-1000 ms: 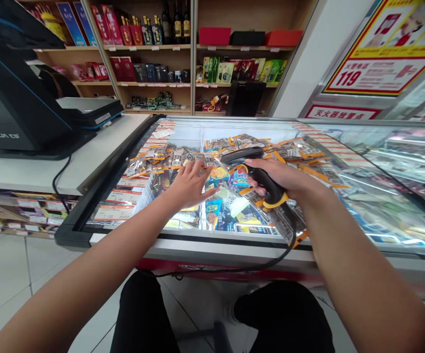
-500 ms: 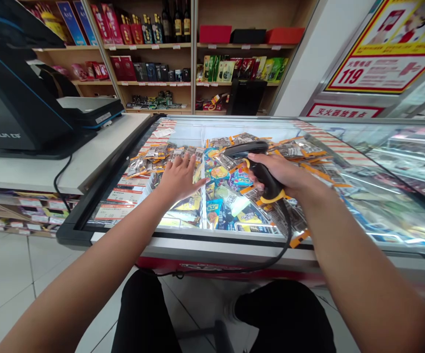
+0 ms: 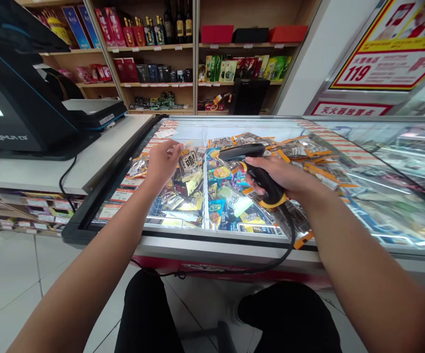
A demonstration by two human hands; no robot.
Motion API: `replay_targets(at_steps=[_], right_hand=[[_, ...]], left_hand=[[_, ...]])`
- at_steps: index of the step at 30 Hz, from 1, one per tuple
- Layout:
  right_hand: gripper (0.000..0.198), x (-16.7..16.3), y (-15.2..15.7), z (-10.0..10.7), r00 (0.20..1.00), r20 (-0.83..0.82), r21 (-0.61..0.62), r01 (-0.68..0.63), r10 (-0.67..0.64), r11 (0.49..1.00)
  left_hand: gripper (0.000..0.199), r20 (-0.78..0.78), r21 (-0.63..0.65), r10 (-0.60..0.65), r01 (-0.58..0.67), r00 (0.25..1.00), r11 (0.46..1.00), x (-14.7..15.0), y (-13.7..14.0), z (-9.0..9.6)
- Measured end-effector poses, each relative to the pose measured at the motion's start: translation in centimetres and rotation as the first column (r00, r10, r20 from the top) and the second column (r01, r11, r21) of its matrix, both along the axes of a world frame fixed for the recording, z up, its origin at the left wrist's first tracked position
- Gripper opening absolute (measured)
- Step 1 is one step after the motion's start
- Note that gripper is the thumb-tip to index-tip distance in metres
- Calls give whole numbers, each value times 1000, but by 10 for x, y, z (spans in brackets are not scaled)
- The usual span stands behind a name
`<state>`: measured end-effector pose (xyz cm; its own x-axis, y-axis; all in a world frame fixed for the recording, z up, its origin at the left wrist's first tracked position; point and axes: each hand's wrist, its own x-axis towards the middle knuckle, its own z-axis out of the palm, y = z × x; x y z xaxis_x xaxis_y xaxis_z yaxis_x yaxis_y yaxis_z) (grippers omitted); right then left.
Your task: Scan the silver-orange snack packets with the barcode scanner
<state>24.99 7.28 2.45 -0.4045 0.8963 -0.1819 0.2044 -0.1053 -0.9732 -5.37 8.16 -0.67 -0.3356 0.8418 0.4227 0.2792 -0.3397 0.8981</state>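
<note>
My left hand [image 3: 162,161] pinches the top edge of a small clear-and-dark snack packet [image 3: 189,163] with large printed characters. The packet is tilted up over the left part of the glass-topped freezer. In my right hand [image 3: 284,172] is a black barcode scanner [image 3: 267,184] with yellow trim, its head pointing left toward that packet. A black cable runs from the scanner handle down past the freezer's front edge. Similar packets with orange edges [image 3: 318,171] lie loose on the glass around and behind my right hand. Colourful packaged goods [image 3: 229,201] show through the glass below.
A black checkout machine [image 3: 21,113] and a flat scale [image 3: 94,108] stand on the white counter [image 3: 61,174] at left. Price labels [image 3: 122,195] line the freezer's left side. Behind it, shelves [image 3: 153,47] hold bottles and boxes.
My left hand was spread flat over the packets; it has moved left and closed on one, lifting its edge. The scanner in my right hand has shifted slightly left.
</note>
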Motion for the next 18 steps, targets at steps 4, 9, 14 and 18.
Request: replay_targets(at_steps=[4,9,14,18], right_hand=[[38,-2,-2,-1,1000,4,-13,-13,13,1000],[40,-3,-2,-1,999,-1,4,-38,38,999],[34,-2,0,0,996,-68,13,50,-49,999],[31,0,4,1,983,-129,10,130,-128,991]], left_hand=[[17,-189,15,30,-28,982,1000,-4,6,-6],[6,-303,84,-98,129,948,988,-2,-3,0],[8,-514,96,-329,434,792,896,7,-23,12],[6,-588,123,-287,435,756,892,13,-30,9]])
